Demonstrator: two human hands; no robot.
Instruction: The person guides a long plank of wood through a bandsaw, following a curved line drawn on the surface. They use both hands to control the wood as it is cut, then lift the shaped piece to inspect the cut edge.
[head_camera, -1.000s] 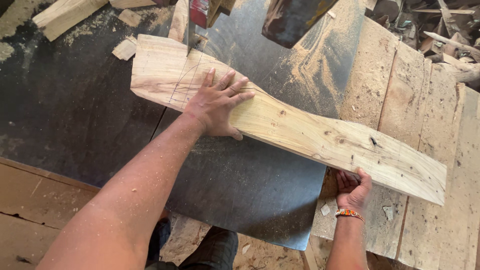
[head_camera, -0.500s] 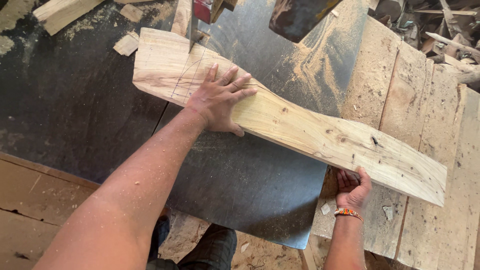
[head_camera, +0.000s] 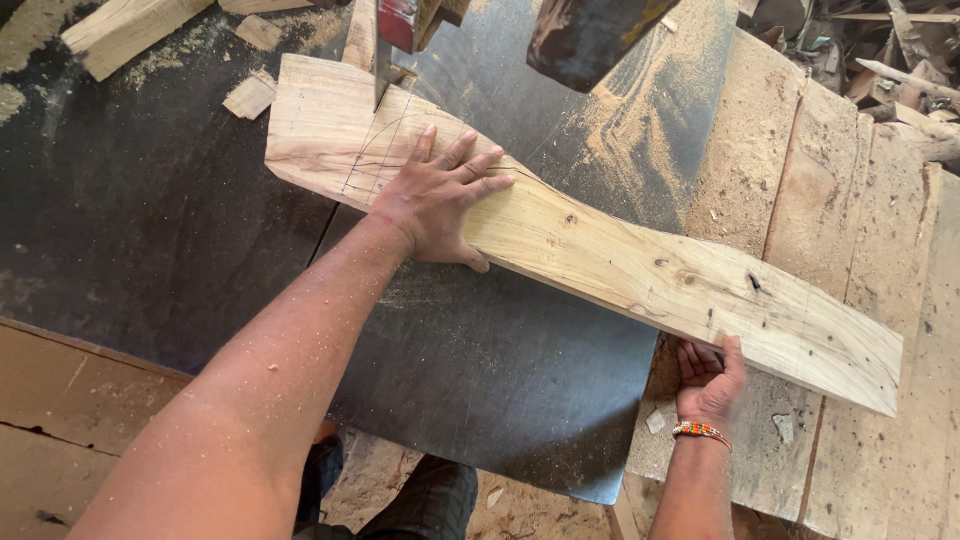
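Observation:
A long pale wooden plank (head_camera: 620, 265) with wavy edges and pencil lines near its far end lies across a dark metal saw table (head_camera: 480, 370). My left hand (head_camera: 445, 200) presses flat on top of the plank, fingers spread, just behind the pencil marks. The thin saw blade (head_camera: 378, 80) stands at the plank's far edge, under a red guard (head_camera: 398, 22). My right hand (head_camera: 708, 378), with an orange bead bracelet at the wrist, grips the plank's near edge from below, toward its right end.
Offcuts lie at the far left: a thick wood block (head_camera: 125, 30) and a small chip (head_camera: 250, 95). Sawdust covers the table's right part and the rough wooden boards (head_camera: 850, 200) beside it. A dark machine part (head_camera: 585, 35) hangs above. Scrap wood is piled at top right.
The plank has slid away from me toward the blade, which now meets its far edge at the pencil lines. Both hands moved along with it.

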